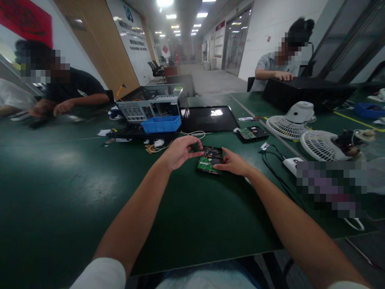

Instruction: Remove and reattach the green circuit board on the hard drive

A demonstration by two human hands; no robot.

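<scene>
A hard drive (207, 163) lies on the green table in front of me, its green circuit board facing up. My right hand (236, 161) grips its right side, thumb over the top near the board and the index finger at the far corner. At the drive's left edge hovers my left hand (184, 151), thumb and curved fingers apart, with nothing visible between them. The left thumb tip reaches close to the drive; whether it touches cannot be made out. A second hard drive (252, 133) rests farther back to the right, board side up.
An opened computer case (153, 107) and a blue tray (161, 124) stand beyond my left hand, beside a black glossy panel (210, 118). White fans (287, 123), a power strip (292, 165) and cables sit to the right. Two people work across the table, one at a black case (306, 93).
</scene>
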